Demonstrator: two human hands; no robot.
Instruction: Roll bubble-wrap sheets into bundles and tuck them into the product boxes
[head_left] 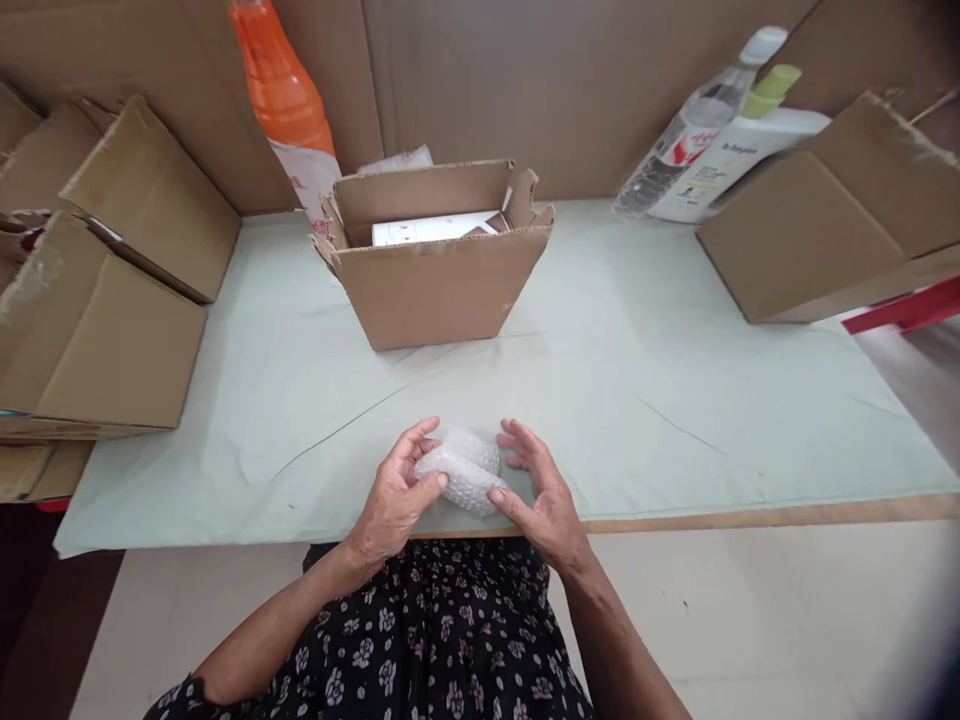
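Note:
A small bundle wrapped in bubble wrap [465, 470] rests at the near edge of the table between both my hands. My left hand [394, 495] grips its left side with thumb and fingers. My right hand [540, 490] holds its right side, thumb pressed on the wrap, fingers spread above it. What is inside the wrap is hidden. Behind them, at the table's middle, stands an open cardboard box [439, 265] with a white flat item [431, 230] inside.
A pale green sheet [637, 380] covers the table. Folded cardboard boxes [112, 290] are stacked at the left, another box [832, 215] at the right. An orange bottle [281, 85] stands at the back left; a clear bottle [694, 125] and a white bottle [739, 150] lean at the back right.

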